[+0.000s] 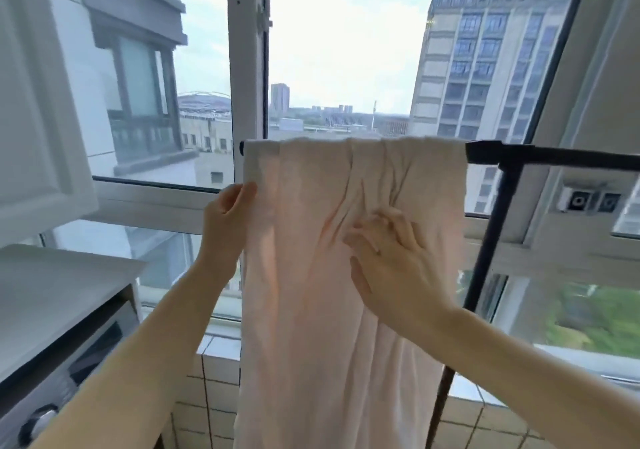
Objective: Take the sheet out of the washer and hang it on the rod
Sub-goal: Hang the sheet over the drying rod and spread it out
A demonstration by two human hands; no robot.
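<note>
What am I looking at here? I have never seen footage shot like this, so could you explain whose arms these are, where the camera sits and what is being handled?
There is no machine here: a person wears one wide-angle camera on the head, looking forward and down, so the two bare arms reaching in from below are the wearer's own.

A pale pink sheet is draped over a dark horizontal rod of a drying rack in front of a window. The left hand pinches the sheet's left edge between thumb and fingers. The right hand lies flat and open on the cloth, where creases bunch, apparently smoothing it.

At lower left is the white top and dark front of what looks like the washer. Below the window is a tiled wall.
</note>
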